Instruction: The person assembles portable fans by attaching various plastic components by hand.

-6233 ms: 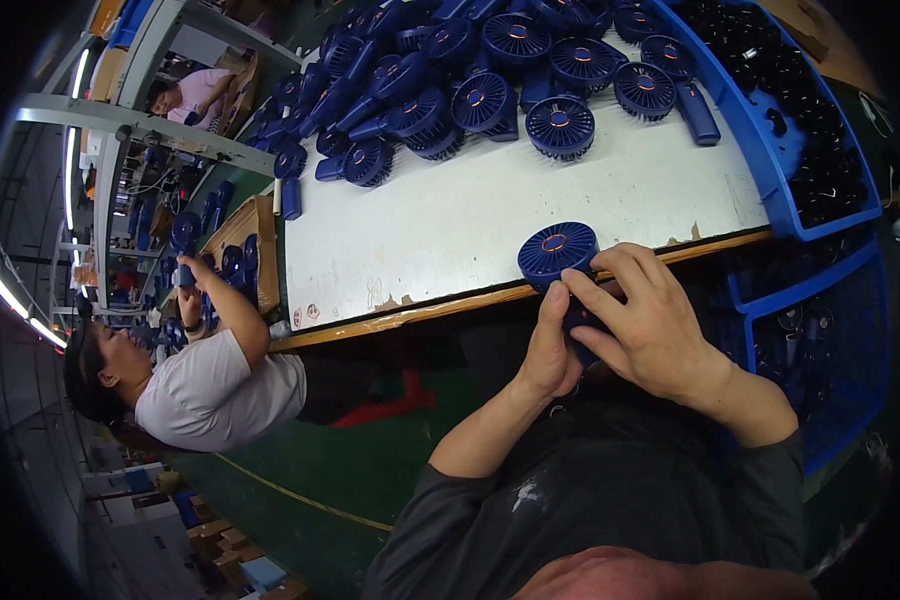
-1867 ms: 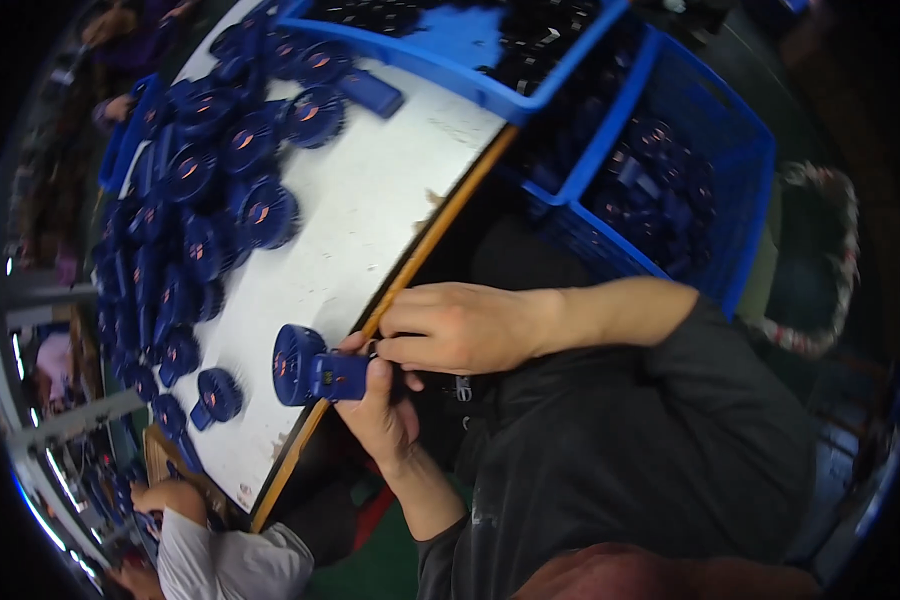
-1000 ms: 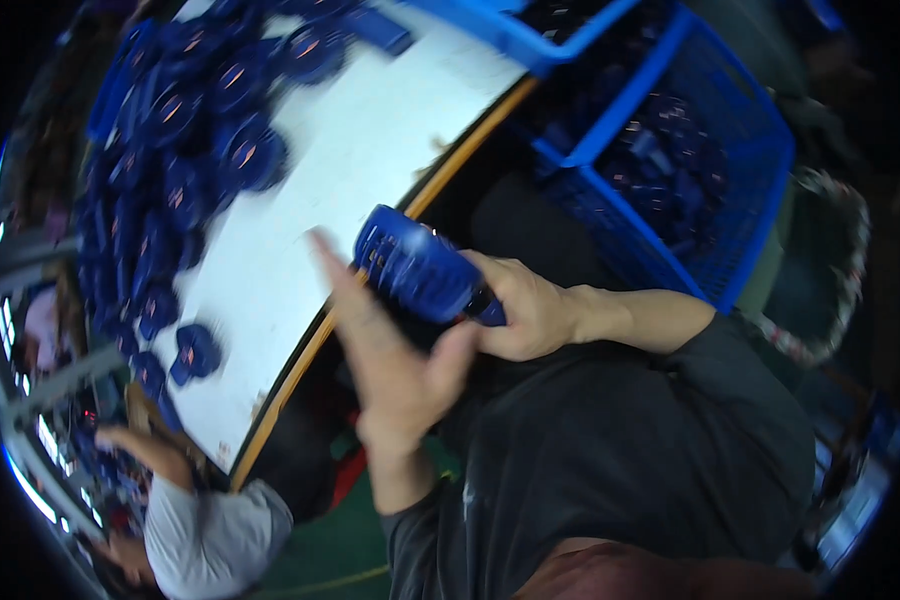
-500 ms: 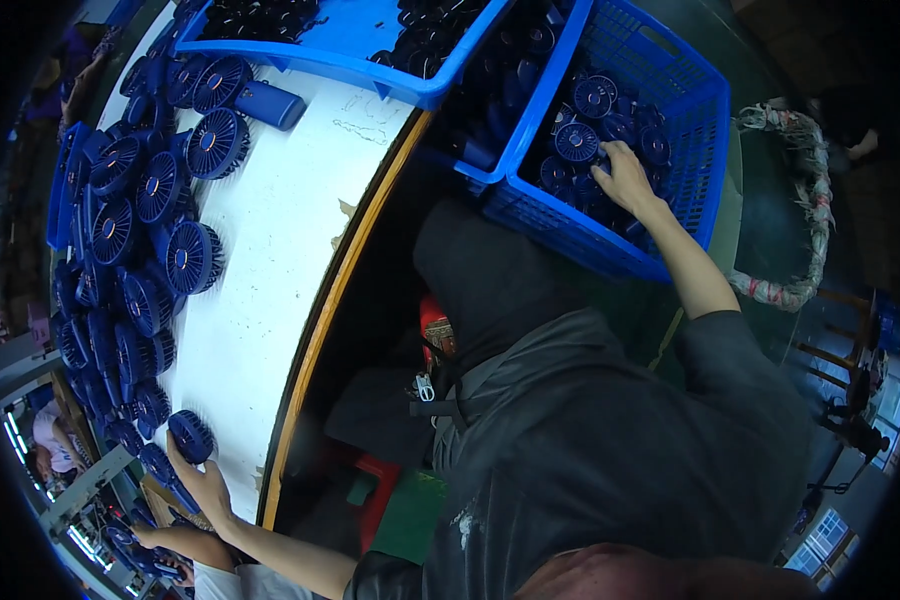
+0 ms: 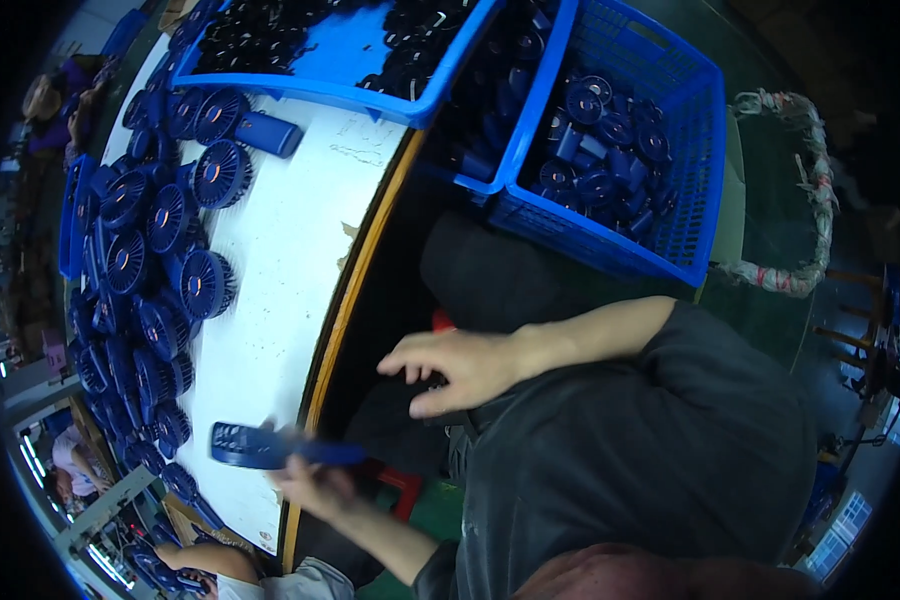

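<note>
A dark blue handheld fan [image 5: 246,446], smeared by motion, is gripped in my left hand [image 5: 315,484] over the front edge of the white table [image 5: 270,345]. Its round head points left and its handle points right, towards my lap. My right hand [image 5: 458,366] hangs in front of my body with fingers apart and nothing in them, a little right of the fan. Many similar blue fans [image 5: 206,283] lie heaped along the table's far left side.
A blue crate [image 5: 705,190] with loose fans stands at the upper right, beside another blue container of fans. On the table's back end sits a blue tray [image 5: 345,45] of small black parts. Another person's arm [image 5: 205,558] works at the lower left.
My right hand has left the crate and moved left and down to the front of my body. My left hand has lifted a fan off the table and drawn it right, towards me.
</note>
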Tool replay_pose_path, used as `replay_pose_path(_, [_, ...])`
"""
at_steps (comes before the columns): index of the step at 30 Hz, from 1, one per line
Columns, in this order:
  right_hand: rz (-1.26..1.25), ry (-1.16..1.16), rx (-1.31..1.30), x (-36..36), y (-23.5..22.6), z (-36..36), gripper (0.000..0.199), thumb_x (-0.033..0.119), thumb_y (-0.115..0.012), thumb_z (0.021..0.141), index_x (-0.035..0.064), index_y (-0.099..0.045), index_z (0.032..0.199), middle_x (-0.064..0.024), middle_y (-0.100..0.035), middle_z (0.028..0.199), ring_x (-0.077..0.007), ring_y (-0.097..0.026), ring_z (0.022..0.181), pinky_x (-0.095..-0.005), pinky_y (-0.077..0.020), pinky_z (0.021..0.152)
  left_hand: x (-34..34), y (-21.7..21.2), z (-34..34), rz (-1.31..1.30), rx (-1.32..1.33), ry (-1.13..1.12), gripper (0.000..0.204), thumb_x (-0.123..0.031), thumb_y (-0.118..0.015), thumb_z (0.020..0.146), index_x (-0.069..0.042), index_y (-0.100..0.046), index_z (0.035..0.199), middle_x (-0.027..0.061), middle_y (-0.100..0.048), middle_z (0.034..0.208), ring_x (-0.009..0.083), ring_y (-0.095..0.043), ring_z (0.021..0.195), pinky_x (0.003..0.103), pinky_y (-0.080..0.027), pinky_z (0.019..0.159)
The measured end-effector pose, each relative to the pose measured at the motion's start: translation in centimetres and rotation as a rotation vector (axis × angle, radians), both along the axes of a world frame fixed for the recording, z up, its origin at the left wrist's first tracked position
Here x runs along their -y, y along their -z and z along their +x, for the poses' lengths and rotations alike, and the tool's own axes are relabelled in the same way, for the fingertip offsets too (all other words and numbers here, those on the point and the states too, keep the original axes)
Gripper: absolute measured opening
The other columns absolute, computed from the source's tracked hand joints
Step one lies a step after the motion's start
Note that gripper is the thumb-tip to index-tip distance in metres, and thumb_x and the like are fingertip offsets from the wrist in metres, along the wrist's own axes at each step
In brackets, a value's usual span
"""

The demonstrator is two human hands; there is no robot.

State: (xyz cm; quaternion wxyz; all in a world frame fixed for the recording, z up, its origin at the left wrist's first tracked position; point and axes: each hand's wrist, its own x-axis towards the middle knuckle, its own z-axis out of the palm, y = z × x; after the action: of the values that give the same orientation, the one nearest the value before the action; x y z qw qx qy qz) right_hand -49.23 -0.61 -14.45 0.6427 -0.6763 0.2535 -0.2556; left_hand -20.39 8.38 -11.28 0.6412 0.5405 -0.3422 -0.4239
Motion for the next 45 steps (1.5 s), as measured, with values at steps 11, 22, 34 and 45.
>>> replay_pose_path(11, [-0.691, -0.05, -0.106, 1.7, -2.6, 4.6, 0.039, 0.029, -0.069, 0.09, -0.0064, -0.054, 0.098, -0.0229, -0.064, 0.082, -0.0373, -0.068, 0.069, -0.0414, -0.0563, 0.059, 6.6, -0.2, -9.1, 0.043, -0.772, 0.358, 0.069, -0.058, -0.043, 0.1, 0.003, -0.049, 0.132, 0.0241, -0.063, 0.116, 0.0357, -0.062, 0.112, 0.049, -0.049, 0.099])
replay_pose_path(22, [-1.089, 0.369, -0.84, 31.5, -11.3, -2.6, 0.025, 0.014, -0.059, 0.095, 0.0006, -0.066, 0.115, -0.0166, -0.069, 0.103, -0.0272, -0.068, 0.103, -0.0395, -0.0547, 0.094, 5.6, -1.4, -9.6, -0.196, -0.625, 0.412, 0.031, 0.003, -0.068, 0.081, -0.001, -0.057, 0.109, 0.0178, -0.06, 0.098, 0.0325, -0.061, 0.102, 0.047, -0.06, 0.08])
replay_pose_path(34, [-1.208, 0.482, -0.449, 37.4, -8.8, -5.4, 0.014, 0.011, -0.075, 0.072, 0.0025, -0.074, 0.083, -0.022, -0.071, 0.087, -0.0339, -0.071, 0.086, -0.0406, -0.0568, 0.078, 4.7, -1.0, -9.2, 0.006, -0.502, 0.213, 0.024, 0.005, -0.065, 0.083, 0.003, -0.056, 0.106, 0.0152, -0.06, 0.09, 0.0258, -0.063, 0.086, 0.034, -0.062, 0.056])
replay_pose_path(45, [-0.322, 0.605, -0.441, 34.0, -12.1, -5.6, 0.008, 0.009, -0.069, 0.084, 0.0025, -0.073, 0.084, -0.0036, -0.064, 0.064, -0.0109, -0.055, 0.05, -0.0274, -0.0446, 0.047, 5.8, -1.2, -9.8, 0.08, -0.375, 0.163, 0.027, 0.004, -0.064, 0.087, 0.006, -0.055, 0.112, 0.0126, -0.06, 0.087, 0.0213, -0.065, 0.084, 0.033, -0.061, 0.056])
